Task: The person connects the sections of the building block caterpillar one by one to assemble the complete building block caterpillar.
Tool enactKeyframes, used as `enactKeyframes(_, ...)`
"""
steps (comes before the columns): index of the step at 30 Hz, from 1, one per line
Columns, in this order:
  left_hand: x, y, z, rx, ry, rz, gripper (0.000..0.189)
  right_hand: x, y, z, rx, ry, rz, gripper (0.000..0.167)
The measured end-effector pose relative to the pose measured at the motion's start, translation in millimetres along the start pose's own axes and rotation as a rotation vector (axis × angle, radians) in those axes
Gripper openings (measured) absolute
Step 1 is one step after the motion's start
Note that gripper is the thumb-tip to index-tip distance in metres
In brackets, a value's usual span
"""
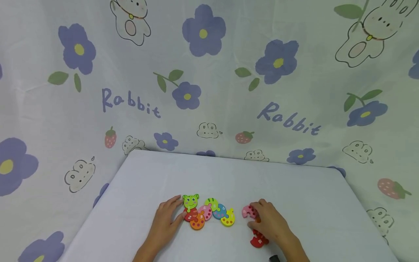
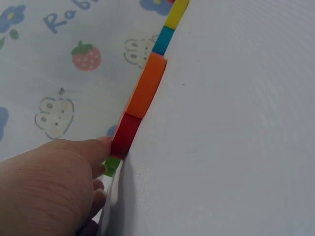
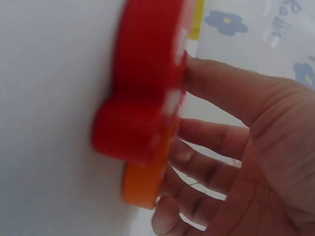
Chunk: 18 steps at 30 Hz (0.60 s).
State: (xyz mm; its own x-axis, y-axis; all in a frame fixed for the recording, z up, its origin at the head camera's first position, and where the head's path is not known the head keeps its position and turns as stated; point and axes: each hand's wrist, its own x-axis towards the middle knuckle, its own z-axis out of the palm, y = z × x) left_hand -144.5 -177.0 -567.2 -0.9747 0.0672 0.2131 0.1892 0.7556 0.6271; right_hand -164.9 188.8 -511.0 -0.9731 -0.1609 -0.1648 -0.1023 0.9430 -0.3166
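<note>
A caterpillar number puzzle (image 1: 197, 222) lies joined in a zigzag on the white table, from a green smiling head (image 1: 191, 201) to a yellow piece (image 1: 228, 219). My left hand (image 1: 166, 220) rests at its left end, thumb against the red piece (image 2: 126, 135) and fingers beside the head. My right hand (image 1: 270, 218) is spread over loose pieces right of the chain. Its index fingertip meets a pink piece (image 1: 247, 211), and its thumb is over a red piece (image 3: 147, 54). An orange piece (image 3: 142, 184) is partly hidden under that hand.
The white table (image 1: 229, 178) reaches back to a hanging cloth (image 1: 226, 109) printed with flowers, rabbits and strawberries. A small black object (image 1: 274, 258) shows at the bottom edge, near the right forearm.
</note>
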Motion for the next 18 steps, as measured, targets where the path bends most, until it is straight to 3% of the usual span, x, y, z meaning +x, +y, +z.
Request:
enactKeyframes(8, 0.2, 0.3, 0.2, -0.003, 0.006, 0.008, 0.050, -4.3, -1.6, 0.3, 0.044, -0.041, -0.070, 0.063)
enactKeyframes(18, -1.2, -2.3, 2.8, 0.006, 0.027, 0.029, 0.049, -1.5, -2.1, 3.2, 0.116, -0.043, -0.032, 0.060)
